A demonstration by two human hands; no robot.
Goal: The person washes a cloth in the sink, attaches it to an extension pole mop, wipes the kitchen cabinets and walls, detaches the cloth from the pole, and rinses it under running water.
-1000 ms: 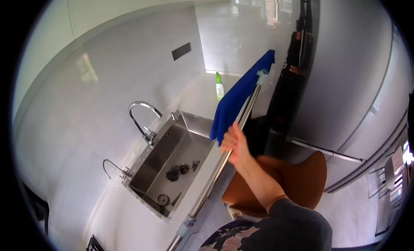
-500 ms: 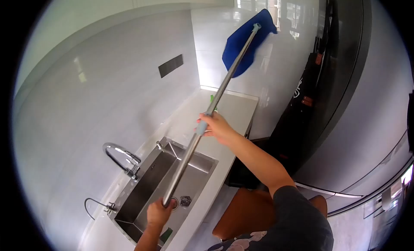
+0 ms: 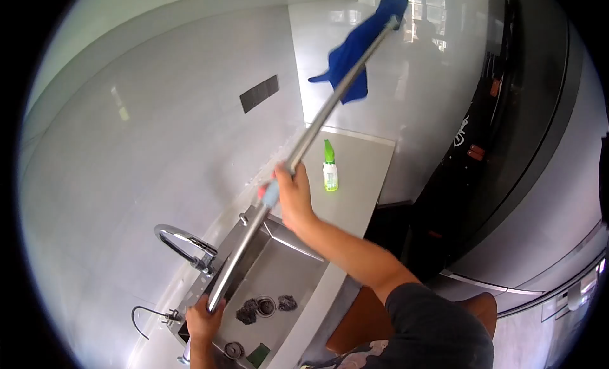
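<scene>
Glossy pale walls meet at a corner above a smooth off-white counter (image 3: pixel 361 155), into which one rectangular brushed-steel sink (image 3: pixel 295 274) is set, holding two dark fuzzy clumps and one green piece (image 3: pixel 258 355), with two curved chrome taps beside it. One long, round metal pole (image 3: pixel 320 118) slants above the sink, its upper end bearing one soft blue cloth (image 3: pixel 355 49) at the wall; the right hand (image 3: pixel 295 194) curls its fingers around the middle, the left hand (image 3: pixel 204 318) closes its own around the lower part, and one green-topped plastic bottle (image 3: pixel 330 169) stands on the counter.

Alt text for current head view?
Left hand and right hand grip a long metal pole with a blue cloth on its far end; below are a steel sink and a green-topped spray bottle on a pale counter.
</scene>
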